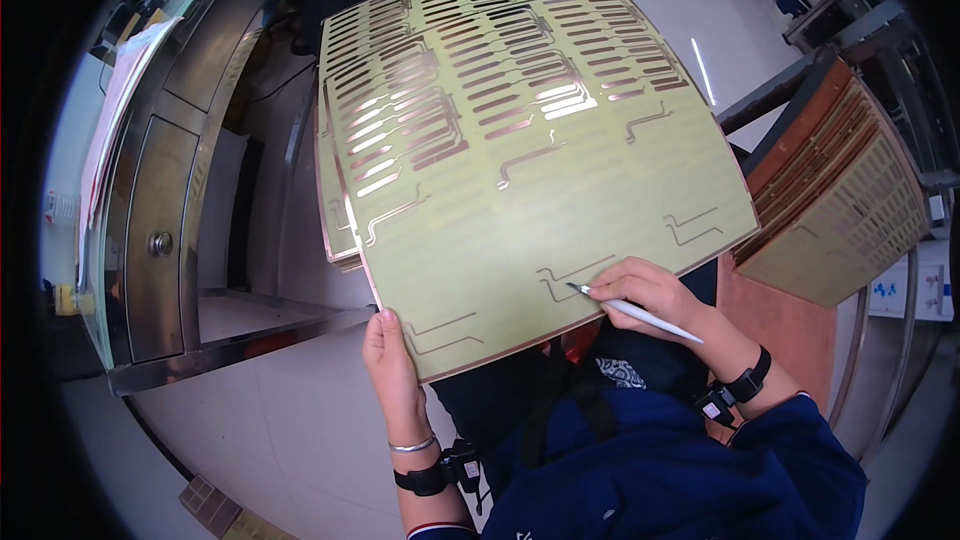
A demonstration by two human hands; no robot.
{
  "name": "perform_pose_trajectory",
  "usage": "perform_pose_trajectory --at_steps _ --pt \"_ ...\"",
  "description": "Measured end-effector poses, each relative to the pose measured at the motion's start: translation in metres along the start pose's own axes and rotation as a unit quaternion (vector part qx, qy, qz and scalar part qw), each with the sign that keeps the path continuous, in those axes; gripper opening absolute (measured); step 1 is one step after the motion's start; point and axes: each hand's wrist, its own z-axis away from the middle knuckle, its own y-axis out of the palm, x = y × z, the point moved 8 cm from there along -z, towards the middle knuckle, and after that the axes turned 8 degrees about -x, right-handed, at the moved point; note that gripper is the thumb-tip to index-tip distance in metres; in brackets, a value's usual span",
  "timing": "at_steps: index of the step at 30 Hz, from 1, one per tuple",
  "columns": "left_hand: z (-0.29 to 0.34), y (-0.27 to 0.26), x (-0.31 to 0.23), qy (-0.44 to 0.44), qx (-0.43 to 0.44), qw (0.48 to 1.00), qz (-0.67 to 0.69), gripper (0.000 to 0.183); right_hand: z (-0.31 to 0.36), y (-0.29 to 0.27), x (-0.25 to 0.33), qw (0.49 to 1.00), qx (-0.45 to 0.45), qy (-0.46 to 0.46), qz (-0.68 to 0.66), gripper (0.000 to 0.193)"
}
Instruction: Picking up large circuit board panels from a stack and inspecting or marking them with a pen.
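Note:
A large pale green circuit board panel (450,250) with shiny copper strips lies tilted across my lap, on top of at least one more panel (338,230) whose edge shows at the left. My left hand (388,342) is closed on its near left edge, thumb on top and fingers underneath. In my right hand (652,292) is a white-handled craft knife (655,320), held like a pen. Its dark tip points left and sits at a thin copper line near the panel's front edge. Whether the tip touches the surface I cannot tell.
A steel bench with a cabinet door (158,240) stands on the left. To the right, a stack of similar panels (835,210) leans in a metal frame over a reddish-brown board (775,340). Small brown tiles or blocks (210,505) lie low at the left.

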Motion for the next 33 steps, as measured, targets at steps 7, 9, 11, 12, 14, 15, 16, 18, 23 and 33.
perform_pose_trajectory --at_steps 7,9,11,12,14,15,16,18,23,33 --pt "-0.001 0.001 0.000 -0.003 -0.002 1.000 0.001 0.031 0.004 -0.004 0.004 1.000 -0.013 -0.019 0.014 0.027" --pt "-0.002 -0.003 0.002 -0.004 -0.010 1.000 -0.001 0.031 0.006 -0.003 0.011 0.998 0.040 -0.039 -0.002 0.027" --pt "-0.004 -0.005 0.005 -0.002 0.009 1.000 -0.002 0.029 0.011 -0.006 0.011 0.998 0.055 -0.034 -0.019 0.027" --pt "-0.004 -0.004 0.005 -0.003 0.009 1.000 -0.002 0.029 0.014 -0.006 0.012 0.997 0.069 -0.029 -0.034 0.026" --pt "-0.004 -0.003 0.004 -0.005 0.002 1.000 -0.004 0.030 0.016 -0.008 0.013 0.997 0.068 -0.026 -0.036 0.026" --pt "-0.004 -0.004 0.004 -0.005 0.002 1.000 -0.005 0.030 0.016 -0.009 0.014 0.997 0.067 -0.025 -0.037 0.025" --pt "-0.005 -0.005 0.005 -0.003 0.005 1.000 -0.004 0.030 0.016 -0.009 0.014 0.997 0.067 -0.024 -0.038 0.025" --pt "-0.005 -0.005 0.005 0.000 0.006 1.000 -0.006 0.030 0.014 -0.008 0.015 0.996 0.071 -0.029 -0.040 0.025" --pt "0.000 0.000 -0.001 -0.006 -0.015 1.000 -0.001 0.031 0.013 -0.008 0.015 0.996 0.074 -0.025 -0.045 0.025" --pt "-0.002 0.000 0.004 -0.011 0.007 1.000 0.006 0.030 0.014 -0.007 0.016 0.996 0.062 -0.056 -0.008 0.025"
